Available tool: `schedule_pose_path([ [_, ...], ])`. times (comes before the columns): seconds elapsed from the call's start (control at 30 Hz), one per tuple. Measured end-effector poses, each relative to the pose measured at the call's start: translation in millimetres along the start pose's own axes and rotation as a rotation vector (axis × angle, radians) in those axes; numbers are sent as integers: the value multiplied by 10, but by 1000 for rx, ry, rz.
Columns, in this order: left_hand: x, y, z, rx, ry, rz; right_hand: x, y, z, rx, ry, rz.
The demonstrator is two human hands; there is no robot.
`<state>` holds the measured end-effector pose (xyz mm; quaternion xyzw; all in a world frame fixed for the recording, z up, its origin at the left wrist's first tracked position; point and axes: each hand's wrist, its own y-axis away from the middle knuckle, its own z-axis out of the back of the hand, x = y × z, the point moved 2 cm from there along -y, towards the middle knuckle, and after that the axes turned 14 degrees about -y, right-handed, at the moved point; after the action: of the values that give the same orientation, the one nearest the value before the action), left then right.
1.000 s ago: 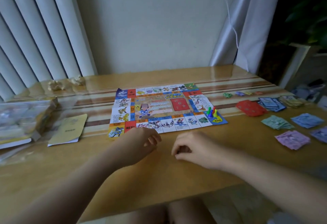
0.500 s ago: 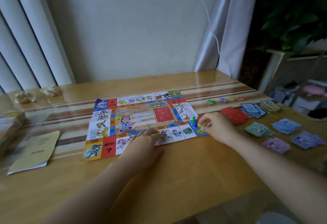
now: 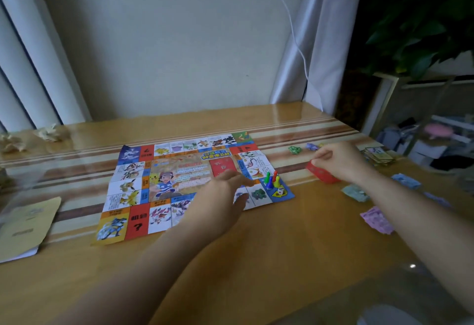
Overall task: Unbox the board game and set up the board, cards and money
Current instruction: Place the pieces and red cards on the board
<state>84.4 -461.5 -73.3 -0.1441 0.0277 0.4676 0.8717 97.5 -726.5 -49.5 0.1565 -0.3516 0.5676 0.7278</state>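
Note:
The paper game board (image 3: 159,181) lies unfolded on the wooden table (image 3: 230,260). Several coloured pawns (image 3: 272,179) and a small die (image 3: 280,191) stand on its near right corner. My left hand (image 3: 220,196) lies flat with straight fingers on the board's near edge. To the right of the board, my right hand (image 3: 338,160) pinches the red card stack (image 3: 320,172) and lifts its near end. Money piles lie at the right: green (image 3: 355,192), blue (image 3: 406,179), purple (image 3: 377,219). A card stack (image 3: 379,156) sits behind my right hand.
A yellow booklet (image 3: 25,224) lies at the left table edge. Crumpled paper balls (image 3: 48,132) sit at the back left. Small green (image 3: 295,149) and blue (image 3: 311,146) tokens lie beyond the board. A curtain (image 3: 320,42), a plant (image 3: 423,16) and a shelf stand to the right.
My right hand moved from the pawns rightward to the red card stack and took hold of it. My left hand slid forward and right along the board.

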Motion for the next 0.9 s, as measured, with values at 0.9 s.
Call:
schedule_pose_path([
  [0.9, -1176, -1539, -843, 408, -417, -325, -562, -901, 150, 171, -138, -593],
])
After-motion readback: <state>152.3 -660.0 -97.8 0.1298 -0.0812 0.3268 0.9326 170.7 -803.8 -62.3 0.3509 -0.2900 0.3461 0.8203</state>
